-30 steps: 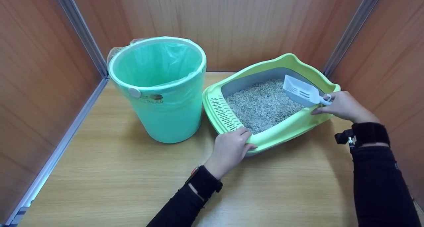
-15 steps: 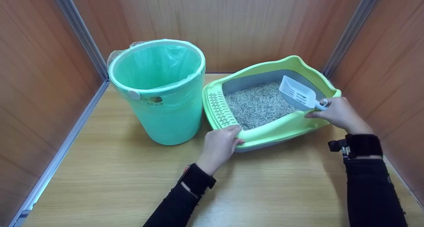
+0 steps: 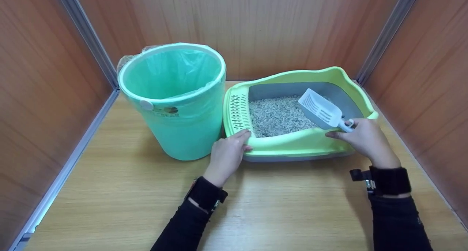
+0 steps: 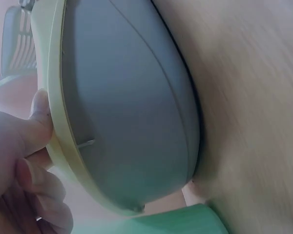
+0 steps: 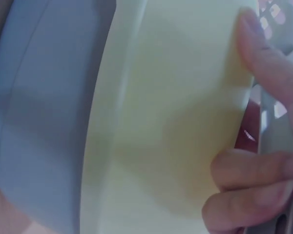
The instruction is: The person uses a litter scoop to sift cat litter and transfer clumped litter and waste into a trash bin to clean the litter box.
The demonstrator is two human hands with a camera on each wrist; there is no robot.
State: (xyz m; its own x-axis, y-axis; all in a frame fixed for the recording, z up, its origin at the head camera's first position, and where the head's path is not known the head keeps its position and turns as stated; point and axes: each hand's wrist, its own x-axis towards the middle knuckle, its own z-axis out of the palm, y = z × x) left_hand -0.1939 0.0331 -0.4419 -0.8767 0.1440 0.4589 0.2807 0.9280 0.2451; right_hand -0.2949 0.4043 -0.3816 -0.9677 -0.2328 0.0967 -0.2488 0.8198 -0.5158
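Note:
A green and grey litter box [image 3: 292, 144] stands on the wooden surface with grey granular litter [image 3: 276, 115] inside. My left hand [image 3: 227, 152] grips its near left corner, thumb on the outer side of the green rim in the left wrist view. At the near right part of the rim is my right hand [image 3: 368, 139], which holds the rim together with the handle of a pale slotted litter scoop [image 3: 321, 110]. The scoop slants over the litter, its blade toward the far left. In the right wrist view, fingers [image 5: 249, 170] wrap over the rim beside the scoop's handle.
A turquoise trash bin [image 3: 182, 134] with a plastic liner stands directly left of the litter box, its bag edge folded over the rim. Wood-patterned panels [image 3: 274, 31] enclose the back and both sides, joined by grey metal strips [image 3: 86, 35] at the corners.
Both hands have turned the litter box so its near side lies straighter across the view. The near left corner moved back and left, the right end came nearer, the scoop moving along.

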